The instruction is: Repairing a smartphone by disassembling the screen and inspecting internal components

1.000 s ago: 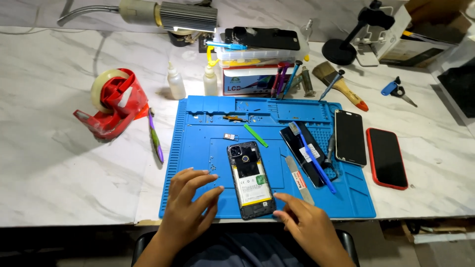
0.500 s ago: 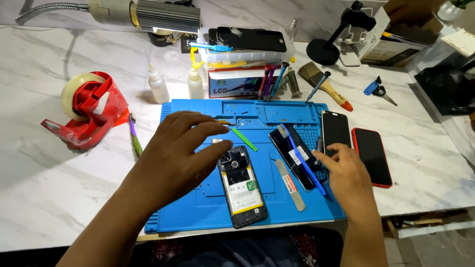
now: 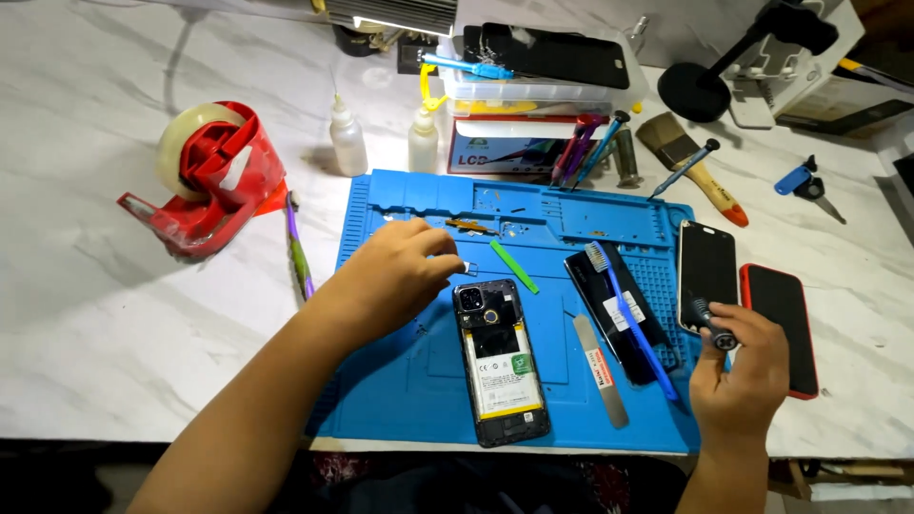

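On a blue repair mat (image 3: 400, 381) spread over a marble-patterned table (image 3: 114, 333), an opened phone (image 3: 502, 362) lay back-off and face down near the mat's front edge, its battery, camera cluster and circuit board bare to the air — a state in which, by the look of it, a dropped part or a slip of a tool could scratch or short the exposed board. The left hand (image 3: 395, 276) was closed in a pinch on a small metal piece (image 3: 468, 267) just above the phone's top edge; so tiny a part seemed easy to lose among the mat's grooves should the fingers loosen. The right hand (image 3: 738, 366), well apart at the mat's right rim, was wrapped around a small screwdriver (image 3: 709, 322) held over a dark phone (image 3: 706, 276) beside a red-cased phone (image 3: 783, 328) — a fall there might mark the glass
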